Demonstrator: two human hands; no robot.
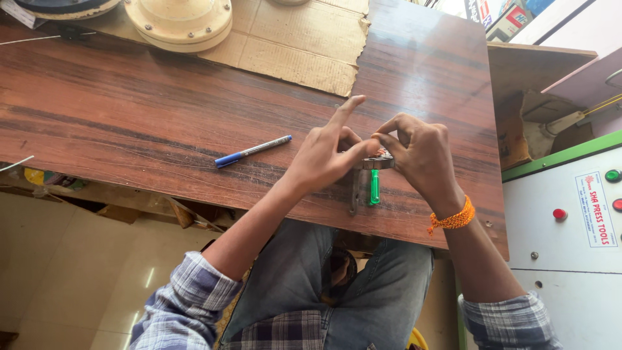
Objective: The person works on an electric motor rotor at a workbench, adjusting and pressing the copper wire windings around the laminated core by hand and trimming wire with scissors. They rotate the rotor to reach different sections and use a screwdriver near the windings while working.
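My left hand (327, 152) and my right hand (418, 152) meet over a small metal part (376, 162) on the wooden table (129, 123). Both pinch it between thumb and fingers; the left index finger points up and away. A green-handled screwdriver (374, 188) lies just below the part, next to a dark metal piece (354, 193). An orange thread band sits on my right wrist. Most of the small part is hidden by my fingers.
A blue-capped pen (251, 151) lies left of my hands. A cardboard sheet (291, 39) and a cream round housing (179, 21) sit at the far edge. A white machine panel (570, 220) with red and green buttons stands to the right.
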